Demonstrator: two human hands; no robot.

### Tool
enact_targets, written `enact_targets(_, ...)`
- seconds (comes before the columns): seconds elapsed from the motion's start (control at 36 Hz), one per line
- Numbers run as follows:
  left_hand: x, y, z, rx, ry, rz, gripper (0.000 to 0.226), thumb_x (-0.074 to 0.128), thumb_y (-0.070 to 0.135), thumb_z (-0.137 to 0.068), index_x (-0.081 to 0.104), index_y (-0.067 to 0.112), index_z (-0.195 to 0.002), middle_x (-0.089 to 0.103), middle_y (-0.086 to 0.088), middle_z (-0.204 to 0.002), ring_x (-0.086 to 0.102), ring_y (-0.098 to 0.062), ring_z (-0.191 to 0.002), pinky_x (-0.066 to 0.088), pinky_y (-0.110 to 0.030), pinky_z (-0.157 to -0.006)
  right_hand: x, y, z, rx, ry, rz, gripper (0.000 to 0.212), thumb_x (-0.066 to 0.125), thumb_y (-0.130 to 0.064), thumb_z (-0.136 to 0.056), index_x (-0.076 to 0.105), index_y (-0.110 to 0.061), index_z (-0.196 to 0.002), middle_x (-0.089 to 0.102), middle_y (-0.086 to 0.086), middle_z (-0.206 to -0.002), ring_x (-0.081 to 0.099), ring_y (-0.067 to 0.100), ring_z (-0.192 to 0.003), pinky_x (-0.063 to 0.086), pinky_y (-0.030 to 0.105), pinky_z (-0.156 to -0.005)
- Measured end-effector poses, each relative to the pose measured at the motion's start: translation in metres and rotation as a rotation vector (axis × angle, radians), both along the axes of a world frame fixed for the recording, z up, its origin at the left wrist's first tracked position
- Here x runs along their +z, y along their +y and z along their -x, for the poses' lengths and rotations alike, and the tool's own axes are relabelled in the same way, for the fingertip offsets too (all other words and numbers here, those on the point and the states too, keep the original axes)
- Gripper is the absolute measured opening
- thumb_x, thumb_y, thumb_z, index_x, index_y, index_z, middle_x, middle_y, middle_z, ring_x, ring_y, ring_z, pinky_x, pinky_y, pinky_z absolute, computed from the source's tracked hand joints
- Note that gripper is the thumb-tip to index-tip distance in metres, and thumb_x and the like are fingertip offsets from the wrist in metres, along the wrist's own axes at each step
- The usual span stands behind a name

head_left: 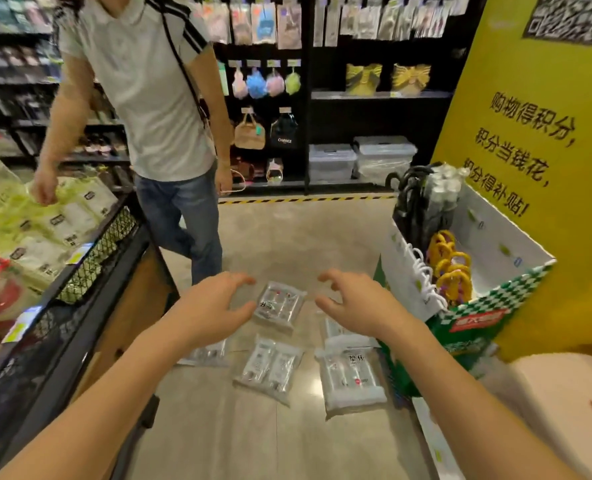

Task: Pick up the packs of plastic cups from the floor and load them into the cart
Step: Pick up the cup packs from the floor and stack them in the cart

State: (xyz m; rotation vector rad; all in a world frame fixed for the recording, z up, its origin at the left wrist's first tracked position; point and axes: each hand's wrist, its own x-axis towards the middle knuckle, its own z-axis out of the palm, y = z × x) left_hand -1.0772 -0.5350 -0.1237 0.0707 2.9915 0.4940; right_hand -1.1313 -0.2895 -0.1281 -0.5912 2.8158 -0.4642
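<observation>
My left hand (pixel 215 306) and right hand (pixel 353 303) reach out empty, fingers spread and loosely bent. One pack of cups (pixel 280 304) lies on the floor (pixel 287 237) between them; more packs (pixel 270 368) lie below my wrists. The cart (pixel 90 261) stands left of my left hand.

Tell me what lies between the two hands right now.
In the head view, one pack of plastic cups lies on the floor between the left hand and the right hand; neither hand grips it.

I am logging three clear packs of plastic cups lying flat on the floor (pixel 287 244): far pack (pixel 280 306), middle pack (pixel 270 370), right pack (pixel 351 381). The black mesh cart (pixel 93 261) is standing left of them.
</observation>
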Motion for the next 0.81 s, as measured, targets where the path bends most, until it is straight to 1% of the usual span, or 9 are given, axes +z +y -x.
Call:
enact_targets(0.11,-0.008,-0.022,0.045,-0.063,-0.008,-0.015,0.052,0.052,0.044,-0.095,0.043,0.028,-0.143,0.051,0.007,-0.14,0.054,-0.012,-0.107,0.046,-0.029,-0.089,-0.006,-0.023,0.031,-0.064,-0.013,0.008,0.053,0.051,-0.047,-0.103,0.045,-0.021,-0.15,0.063,0.004,-0.139,0.058,0.021,-0.129,0.053,0.04,-0.099)
enact_targets(0.19,-0.014,-0.036,0.08,-0.113,-0.028,-0.026,0.05,0.053,0.043,-0.096,0.044,0.028,-0.143,0.051,0.008,-0.141,0.051,-0.013,-0.123,0.045,-0.032,-0.099,-0.012,-0.037,0.051,-0.132,-0.044,0.017,0.053,0.05,-0.048,-0.103,0.045,-0.023,-0.15,0.061,0.002,-0.141,0.059,0.021,-0.128,0.051,0.04,-0.1)
enact_targets(0.31,-0.03,-0.05,0.13,-0.175,-0.045,-0.055,0.048,0.052,0.039,-0.096,0.045,0.028,-0.142,0.05,0.008,-0.144,0.049,-0.013,-0.127,0.042,-0.031,-0.102,-0.025,-0.049,0.079,-0.228,-0.084,0.034,0.052,0.052,-0.048,-0.102,0.044,-0.027,-0.149,0.069,0.006,-0.124,0.064,0.025,-0.114,0.055,0.048,-0.095)
enact_targets(0.36,-0.038,-0.053,0.151,-0.2,-0.066,-0.053,0.048,0.053,0.038,-0.096,0.045,0.026,-0.142,0.05,0.007,-0.144,0.048,-0.014,-0.129,0.042,-0.034,-0.104,-0.032,-0.052,0.094,-0.261,-0.104,0.041,0.052,0.051,-0.048,-0.103,0.044,-0.026,-0.149,0.069,0.007,-0.123,0.064,0.025,-0.112,0.055,0.048,-0.094)
enact_targets(0.44,-0.052,-0.055,0.184,-0.228,-0.086,-0.061,0.048,0.054,0.037,-0.096,0.046,0.026,-0.141,0.052,0.006,-0.142,0.049,-0.014,-0.129,0.042,-0.032,-0.103,-0.044,-0.053,0.123,-0.292,-0.117,0.046,0.052,0.051,-0.047,-0.102,0.045,-0.025,-0.149,0.067,0.005,-0.128,0.063,0.025,-0.114,0.054,0.045,-0.095)
enact_targets(0.56,-0.076,-0.059,0.231,-0.222,-0.128,-0.067,0.049,0.053,0.039,-0.096,0.044,0.028,-0.142,0.051,0.007,-0.143,0.054,-0.016,-0.123,0.042,-0.031,-0.1,-0.07,-0.051,0.171,-0.32,-0.14,0.062,0.051,0.05,-0.047,-0.102,0.045,-0.025,-0.148,0.067,0.005,-0.128,0.063,0.026,-0.115,0.054,0.047,-0.095)
enact_targets(0.67,-0.105,-0.062,0.276,-0.191,-0.138,-0.083,0.05,0.053,0.038,-0.097,0.042,0.028,-0.144,0.049,0.008,-0.144,0.058,-0.013,-0.108,0.039,-0.024,-0.091,-0.106,-0.052,0.227,-0.337,-0.179,0.084,0.051,0.051,-0.045,-0.102,0.046,-0.026,-0.149,0.068,0.006,-0.128,0.064,0.027,-0.116,0.054,0.045,-0.097)
enact_targets(0.75,-0.135,-0.068,0.31,-0.146,-0.142,-0.102,0.05,0.055,0.032,-0.097,0.041,0.028,-0.145,0.05,0.007,-0.144,0.052,-0.014,-0.124,0.039,-0.024,-0.095,-0.144,-0.055,0.266,-0.33,-0.204,0.101,0.05,0.051,-0.041,-0.103,0.045,-0.024,-0.149,0.07,0.009,-0.126,0.064,0.027,-0.119,0.052,0.043,-0.099)
enact_targets(0.81,-0.163,-0.075,0.329,-0.114,-0.166,-0.116,0.051,0.056,0.029,-0.096,0.042,0.028,-0.144,0.052,0.005,-0.142,0.05,-0.016,-0.126,0.042,-0.028,-0.096,-0.173,-0.06,0.286,-0.329,-0.232,0.099,0.051,0.051,-0.04,-0.103,0.044,-0.023,-0.15,0.066,0.009,-0.134,0.061,0.028,-0.125,0.052,0.043,-0.1)
